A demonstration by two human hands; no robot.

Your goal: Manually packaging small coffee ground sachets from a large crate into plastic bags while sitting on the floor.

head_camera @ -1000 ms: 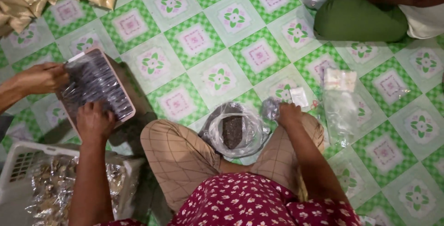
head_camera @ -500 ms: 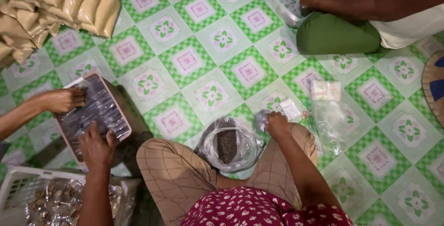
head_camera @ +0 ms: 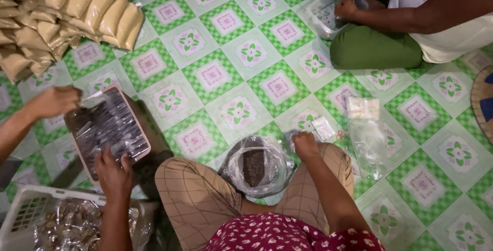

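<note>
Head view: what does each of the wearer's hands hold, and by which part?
The left hand grips the near edge of the pink tray of dark packets. The right hand rests on a small clear bag; whether the fingers close on it cannot be told.

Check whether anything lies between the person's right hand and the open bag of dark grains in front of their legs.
Nothing visible does. The right hand rests on a small clear packet just right of the open bag, with only the bag's crumpled plastic rim between them.

Open floor [head_camera: 231, 71] ahead; seed bag [head_camera: 257, 168] between knees.
</note>
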